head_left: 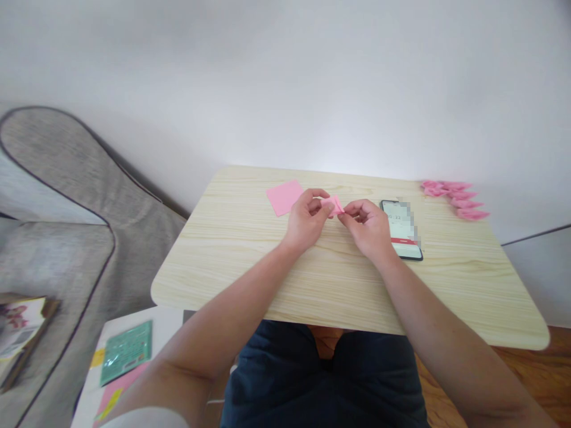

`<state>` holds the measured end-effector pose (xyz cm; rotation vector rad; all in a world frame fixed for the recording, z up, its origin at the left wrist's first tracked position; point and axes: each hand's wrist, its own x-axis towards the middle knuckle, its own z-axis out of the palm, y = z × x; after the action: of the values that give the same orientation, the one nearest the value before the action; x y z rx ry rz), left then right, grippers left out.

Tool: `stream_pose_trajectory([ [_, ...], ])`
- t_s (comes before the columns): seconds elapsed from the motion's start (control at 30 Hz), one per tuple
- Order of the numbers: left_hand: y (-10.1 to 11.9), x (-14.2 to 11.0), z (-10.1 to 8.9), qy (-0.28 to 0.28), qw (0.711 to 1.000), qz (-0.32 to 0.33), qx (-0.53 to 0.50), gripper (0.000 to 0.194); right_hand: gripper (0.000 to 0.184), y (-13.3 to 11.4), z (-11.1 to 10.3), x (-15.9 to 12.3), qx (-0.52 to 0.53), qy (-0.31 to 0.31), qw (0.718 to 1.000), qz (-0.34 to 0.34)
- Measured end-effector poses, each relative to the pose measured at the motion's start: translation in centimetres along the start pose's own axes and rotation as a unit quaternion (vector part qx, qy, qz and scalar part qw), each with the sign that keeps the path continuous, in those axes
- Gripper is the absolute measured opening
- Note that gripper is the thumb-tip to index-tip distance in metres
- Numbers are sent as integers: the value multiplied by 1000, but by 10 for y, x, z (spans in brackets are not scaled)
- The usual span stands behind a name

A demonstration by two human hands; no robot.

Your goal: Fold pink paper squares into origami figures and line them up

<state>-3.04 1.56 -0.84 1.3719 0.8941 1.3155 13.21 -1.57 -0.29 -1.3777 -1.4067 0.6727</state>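
Observation:
Both my hands meet over the middle of a light wooden table (312, 285). Between them is a small folded pink paper piece (335, 205). My left hand (307, 219) pinches its left side with thumb and fingers. My right hand (366, 224) pinches its right end. A flat stack of pink square paper (284, 197) lies on the table just left of my left hand. Several folded pink paper pieces (454, 197) lie in a row at the table's far right corner.
A phone (401, 238) with a lit screen lies face up right of my right hand. A grey sofa (57, 196) stands to the left. A low white surface (134, 362) holds a green packet (126, 352) and coloured papers. A white wall is behind the table.

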Motion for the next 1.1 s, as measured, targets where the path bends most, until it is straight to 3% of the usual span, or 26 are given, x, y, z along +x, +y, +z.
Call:
stream_pose_trajectory([
  [0.3, 2, 1, 2, 17, 999, -7, 30, 26, 12, -1, -2, 0, 46, 16, 999, -6],
  [0.5, -3, 0, 0, -15, 999, 12, 31, 26, 20, -1, -3, 0, 34, -7, 999, -16],
  [0.8, 2, 3, -5, -6, 998, 47, 50, 25, 28, 0, -5, -1, 92, -7, 996, -10],
  [1.1, 3, -1, -2, -42, 997, -4, 58, 25, 21, -1, -4, -1, 61, 30, 993, -95],
])
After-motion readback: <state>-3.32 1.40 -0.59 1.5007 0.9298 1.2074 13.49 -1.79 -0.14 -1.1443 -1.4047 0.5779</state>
